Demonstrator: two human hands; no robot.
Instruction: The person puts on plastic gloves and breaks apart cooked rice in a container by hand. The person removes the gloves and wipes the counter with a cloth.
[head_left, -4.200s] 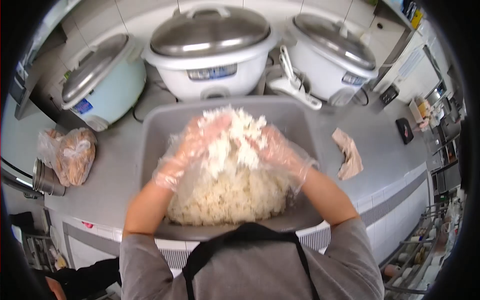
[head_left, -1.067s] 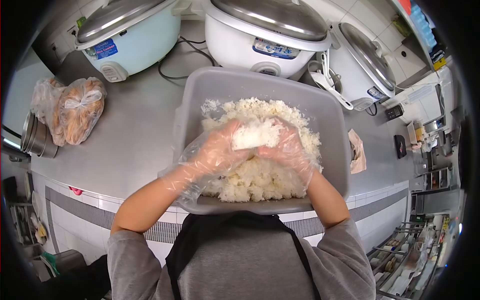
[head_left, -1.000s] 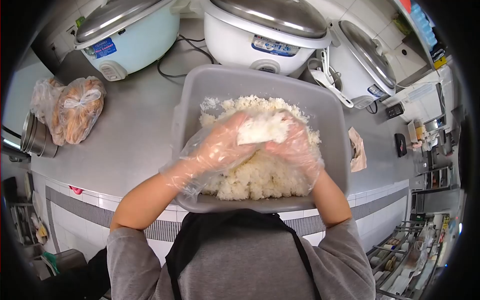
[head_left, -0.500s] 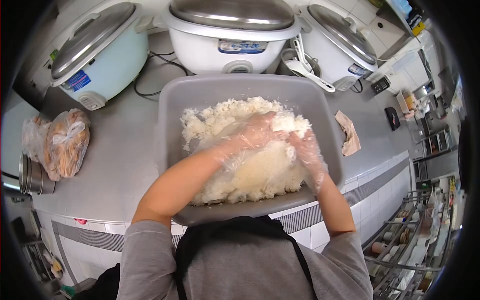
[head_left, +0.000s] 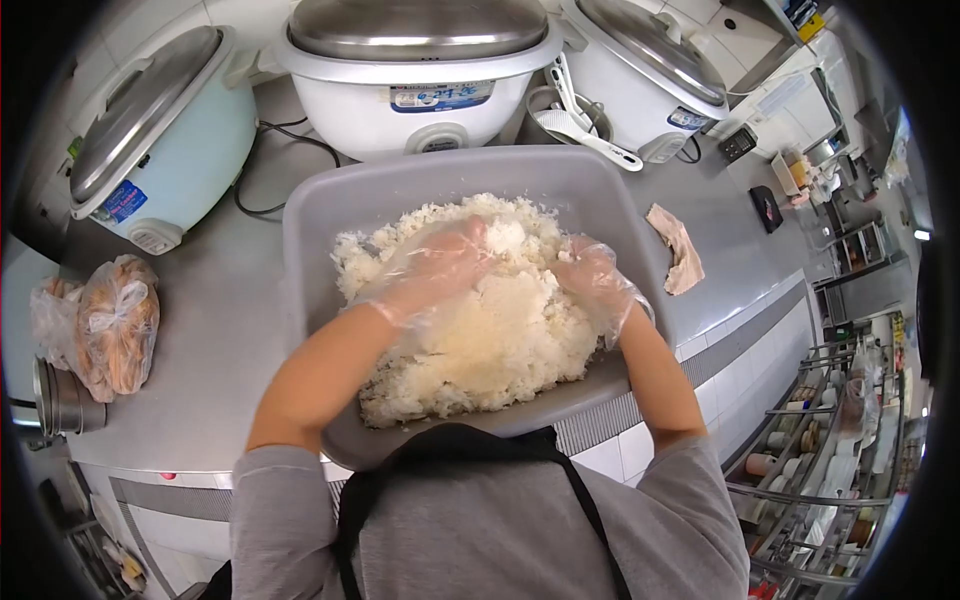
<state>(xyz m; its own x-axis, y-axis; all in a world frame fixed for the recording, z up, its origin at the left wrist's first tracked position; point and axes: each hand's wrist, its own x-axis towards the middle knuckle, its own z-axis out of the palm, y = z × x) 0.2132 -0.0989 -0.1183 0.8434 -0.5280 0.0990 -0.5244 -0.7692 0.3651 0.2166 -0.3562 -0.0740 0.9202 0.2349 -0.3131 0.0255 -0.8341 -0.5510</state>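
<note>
Rice (head_left: 480,345): heaped in the grey tub (head_left: 322,225); heavy pressing could mash it.
Left hand (head_left: 440,268): fingers curled by a white clump (head_left: 507,237), crumbly if squeezed; whether the grip closes on it, I cannot tell.
Right hand (head_left: 598,278): half-curled at the heap's side, grip contents hidden.
Gloves: thin plastic (baggy, too), so folds could snag or tear.
Surface (head_left: 220,340): tub seemingly overhangs its edge; leaning could tip it.

Matt grey plastic-looking tub (head_left: 330,215), smooth metal counter (head_left: 215,330), shiny metal cooker lids (head_left: 420,28).
</note>
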